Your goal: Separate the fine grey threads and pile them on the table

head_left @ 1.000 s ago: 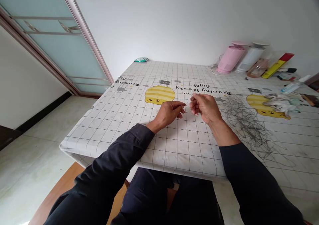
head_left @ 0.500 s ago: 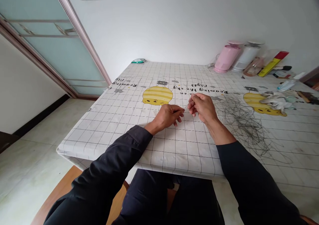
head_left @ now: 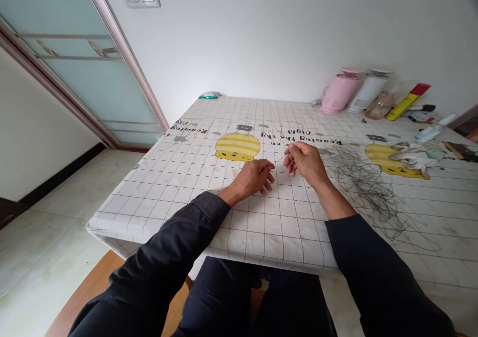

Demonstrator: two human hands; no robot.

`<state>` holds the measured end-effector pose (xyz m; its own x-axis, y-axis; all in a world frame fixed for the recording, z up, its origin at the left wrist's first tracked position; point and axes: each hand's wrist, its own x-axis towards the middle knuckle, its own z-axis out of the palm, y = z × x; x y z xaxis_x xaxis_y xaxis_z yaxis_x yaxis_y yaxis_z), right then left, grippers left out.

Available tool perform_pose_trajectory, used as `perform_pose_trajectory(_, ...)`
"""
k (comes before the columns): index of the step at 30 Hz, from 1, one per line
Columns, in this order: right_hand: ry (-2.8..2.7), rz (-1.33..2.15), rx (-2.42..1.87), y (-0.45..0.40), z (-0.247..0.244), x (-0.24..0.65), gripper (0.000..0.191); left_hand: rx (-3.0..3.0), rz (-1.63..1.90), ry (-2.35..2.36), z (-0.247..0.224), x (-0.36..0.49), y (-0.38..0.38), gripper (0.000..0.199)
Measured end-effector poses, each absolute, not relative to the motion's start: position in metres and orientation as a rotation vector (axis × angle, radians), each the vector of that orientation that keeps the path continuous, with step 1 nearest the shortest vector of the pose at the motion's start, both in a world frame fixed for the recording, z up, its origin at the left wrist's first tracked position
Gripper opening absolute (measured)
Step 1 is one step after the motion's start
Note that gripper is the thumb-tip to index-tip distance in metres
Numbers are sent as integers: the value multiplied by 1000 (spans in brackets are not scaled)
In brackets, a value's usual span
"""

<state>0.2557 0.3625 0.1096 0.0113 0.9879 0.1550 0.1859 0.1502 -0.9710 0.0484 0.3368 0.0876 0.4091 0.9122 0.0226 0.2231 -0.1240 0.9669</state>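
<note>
I see the white grid-printed tablecloth [head_left: 179,187] with yellow cartoon patches covering the table. At 3 o'clock from my hands lies a loose tangle of thin dark wire [head_left: 368,187], with a pink plastic jug [head_left: 338,94] far off at 1 o'clock. My left hand [head_left: 254,177] rests on the cloth, thumb and forefinger pinched on one end of a fine short strand [head_left: 280,159]; my right hand [head_left: 304,159] pinches the other end, just beside it.
</note>
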Motion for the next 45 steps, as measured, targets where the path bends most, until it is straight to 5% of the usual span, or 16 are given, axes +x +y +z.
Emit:
perform_pose_trajectory(9,-1370,982,-1201,365,113,270,38,1892,703,1007,97,47,325,41)
perform_pose_trajectory(18,-1441,912,-1254,370,115,281,44,1598,573,906,101,53,320,22)
perform_pose_trajectory(25,-1439,952,-1278,365,131,297,49,2139,375,933,96,55,307,64)
perform_pose_trajectory(37,-1691,1107,-1387,420,191,175,43,2694,363,416,75,79,295,49)
perform_pose_trajectory(45,-1901,1248,-1373,479,182,33,33,2675,417,419,68,87,310,29)
